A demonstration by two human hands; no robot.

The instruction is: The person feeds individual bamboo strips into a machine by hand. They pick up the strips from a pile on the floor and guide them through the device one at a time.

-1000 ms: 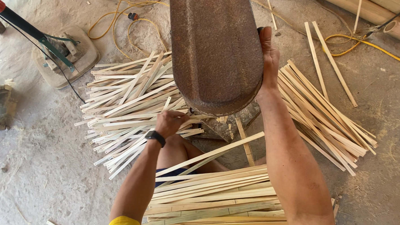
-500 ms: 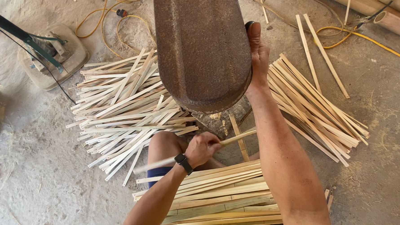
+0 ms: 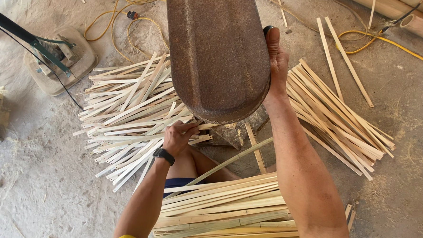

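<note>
A big rusty brown metal cover (image 3: 217,52) fills the top centre of the view. My right hand (image 3: 276,64) rests on its right edge with the fingers curled around the rim. My left hand (image 3: 180,135), with a black watch on the wrist, is closed on a thin bamboo strip (image 3: 204,127) just under the cover's near edge. Across my lap lies a stack of pale bamboo slats (image 3: 226,207), and one long greenish strip (image 3: 228,162) leans across it.
A heap of thin bamboo strips (image 3: 131,110) lies on the dusty concrete floor at left, another pile (image 3: 335,119) at right. A power tool on a beige base (image 3: 62,60) and yellow cable (image 3: 111,19) sit at upper left. Bamboo poles (image 3: 406,13) lie at top right.
My left hand moved back from the slats on my lap up to the cover's near edge, holding a strip there. My right hand stayed on the cover's rim.
</note>
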